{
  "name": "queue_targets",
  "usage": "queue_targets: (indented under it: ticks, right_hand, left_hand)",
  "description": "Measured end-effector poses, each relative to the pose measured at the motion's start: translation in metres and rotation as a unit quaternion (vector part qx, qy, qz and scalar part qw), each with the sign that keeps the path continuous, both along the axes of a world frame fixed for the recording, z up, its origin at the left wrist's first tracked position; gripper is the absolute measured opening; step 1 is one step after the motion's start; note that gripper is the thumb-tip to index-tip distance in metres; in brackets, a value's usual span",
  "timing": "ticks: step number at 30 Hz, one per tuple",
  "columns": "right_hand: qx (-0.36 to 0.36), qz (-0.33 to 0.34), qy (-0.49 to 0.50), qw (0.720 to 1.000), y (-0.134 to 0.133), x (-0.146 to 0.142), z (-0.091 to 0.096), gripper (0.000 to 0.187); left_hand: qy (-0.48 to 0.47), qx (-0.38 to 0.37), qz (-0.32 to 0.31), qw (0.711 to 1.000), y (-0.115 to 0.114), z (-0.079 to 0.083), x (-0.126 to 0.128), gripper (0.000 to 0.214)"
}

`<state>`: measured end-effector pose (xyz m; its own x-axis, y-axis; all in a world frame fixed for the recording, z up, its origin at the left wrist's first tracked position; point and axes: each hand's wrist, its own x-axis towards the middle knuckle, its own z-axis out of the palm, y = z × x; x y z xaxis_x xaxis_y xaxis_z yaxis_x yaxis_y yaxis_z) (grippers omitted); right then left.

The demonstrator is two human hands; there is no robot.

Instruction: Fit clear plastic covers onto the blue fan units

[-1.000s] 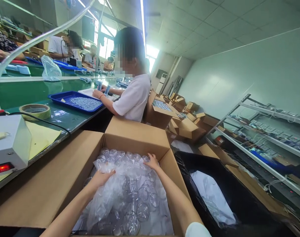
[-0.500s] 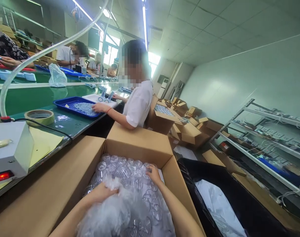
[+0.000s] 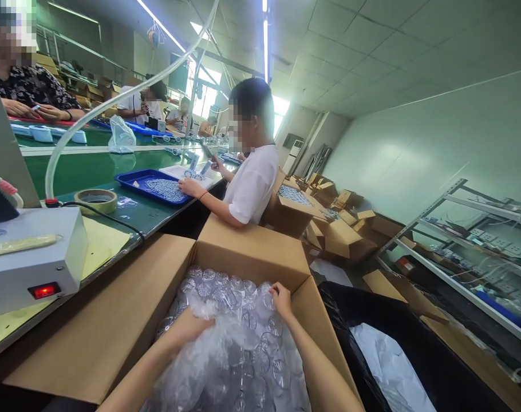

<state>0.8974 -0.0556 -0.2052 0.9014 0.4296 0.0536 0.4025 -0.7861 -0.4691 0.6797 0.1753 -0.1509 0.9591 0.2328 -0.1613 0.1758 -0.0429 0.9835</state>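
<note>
Many clear round plastic parts (image 3: 260, 359) with ribbed, spoke-like ends lie packed in an open cardboard box (image 3: 252, 246). My left hand (image 3: 196, 326) is closed on a crumpled clear plastic bag (image 3: 200, 366), bunched over the near left of the parts. Along the right side of the box my right hand (image 3: 283, 300) is closed, its thumb and fingers pinched at the edge of one clear round part (image 3: 265, 296). The bag hides the parts under it.
A co-worker (image 3: 254, 177) sits beyond the box, one hand near a blue tray (image 3: 153, 186) of small pieces. On the bench at left stand a white device (image 3: 32, 263) and a tape roll (image 3: 96, 200). A black-lined container (image 3: 350, 303) adjoins the box's right side.
My right hand has risen slightly and moved toward the box's right wall, fingers now pinched. My left hand still grips the bag. The view has shifted left; the co-worker's far hand is raised.
</note>
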Motion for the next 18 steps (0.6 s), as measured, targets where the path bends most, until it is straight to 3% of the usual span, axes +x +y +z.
queue_targets:
  ticks: [4, 7, 10, 14, 16, 18]
  right_hand:
    - [0.021, 0.108, 0.009, 0.994, -0.002, -0.009, 0.038, 0.022]
    - [0.039, 0.211, 0.026, 0.976, 0.008, -0.039, 0.062, 0.023]
    - [0.062, 0.297, 0.05, 0.952, 0.028, -0.085, 0.08, 0.022]
    - [0.108, 0.313, 0.079, 0.94, 0.065, -0.122, 0.087, 0.016]
    - [0.108, 0.3, 0.112, 0.941, 0.077, -0.114, 0.081, 0.019]
    - [0.102, 0.243, 0.126, 0.956, 0.076, -0.089, 0.069, 0.023]
  left_hand:
    - [-0.013, 0.024, -0.045, 0.999, -0.01, 0.006, -0.002, 0.007]
    - [-0.023, 0.014, -0.096, 0.995, -0.012, 0.012, -0.007, 0.007]
    - [-0.024, -0.002, -0.127, 0.992, -0.012, 0.014, -0.012, 0.034]
    - [-0.012, -0.021, -0.143, 0.989, -0.013, 0.007, -0.012, 0.044]
    - [-0.006, -0.024, -0.12, 0.992, -0.013, 0.002, -0.01, 0.041]
    - [-0.002, -0.02, -0.081, 0.997, -0.012, 0.0, -0.008, 0.034]
